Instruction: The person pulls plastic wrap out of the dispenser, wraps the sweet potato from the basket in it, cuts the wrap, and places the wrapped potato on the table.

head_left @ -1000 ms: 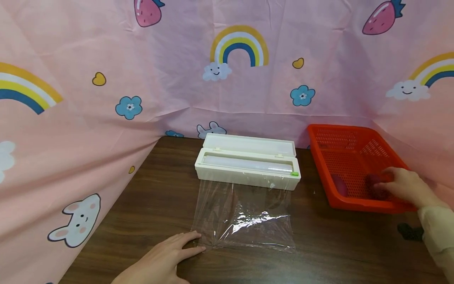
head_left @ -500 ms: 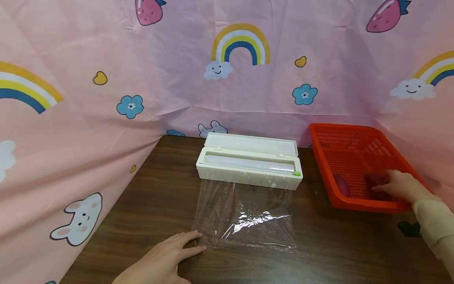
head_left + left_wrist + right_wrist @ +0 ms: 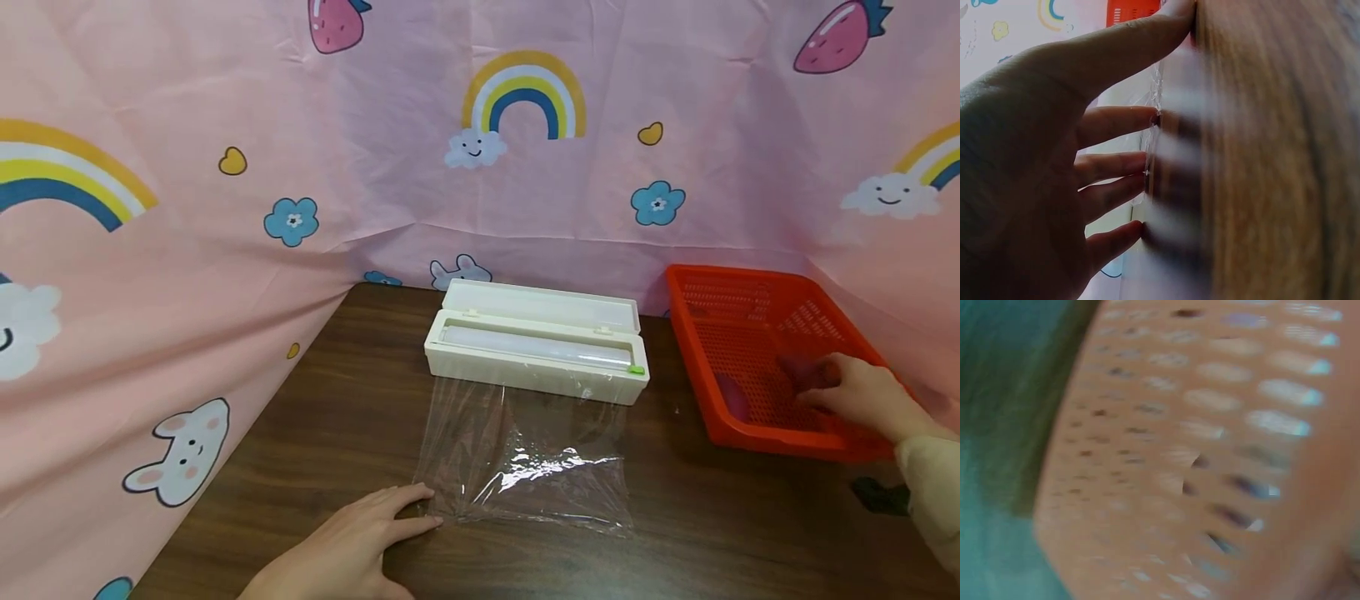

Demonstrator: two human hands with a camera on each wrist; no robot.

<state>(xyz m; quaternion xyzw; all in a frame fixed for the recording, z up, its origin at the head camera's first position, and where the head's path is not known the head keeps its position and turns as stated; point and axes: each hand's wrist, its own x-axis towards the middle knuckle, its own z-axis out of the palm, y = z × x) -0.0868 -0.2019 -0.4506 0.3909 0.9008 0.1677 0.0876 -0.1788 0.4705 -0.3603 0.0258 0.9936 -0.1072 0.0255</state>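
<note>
A sheet of clear cling film [image 3: 525,467] lies pulled out over the table from a white dispenser box [image 3: 536,379], whose lid stands up and whose roll [image 3: 536,344] shows inside. My left hand [image 3: 352,546] rests at the film's near left corner. In the left wrist view its fingers [image 3: 1113,165] are spread, tips right at the film's edge. Inside the red basket [image 3: 693,375], my right hand [image 3: 862,396] grips a purplish-red oblong thing [image 3: 806,372], partly hidden by the fingers. A similar purple oblong thing [image 3: 732,396] lies by the basket's left wall.
A small dark green thing [image 3: 881,496] lies on the wooden table [image 3: 337,400] in front of the basket, beside the right sleeve [image 3: 930,483]. Pink patterned cloth [image 3: 360,150] hangs around the table. The slotted basket wall [image 3: 1166,456] fills the blurred right wrist view.
The head view has shifted slightly. My right hand has shifted a little in the basket, the purplish-red thing with it. The left hand has stayed at the film's corner.
</note>
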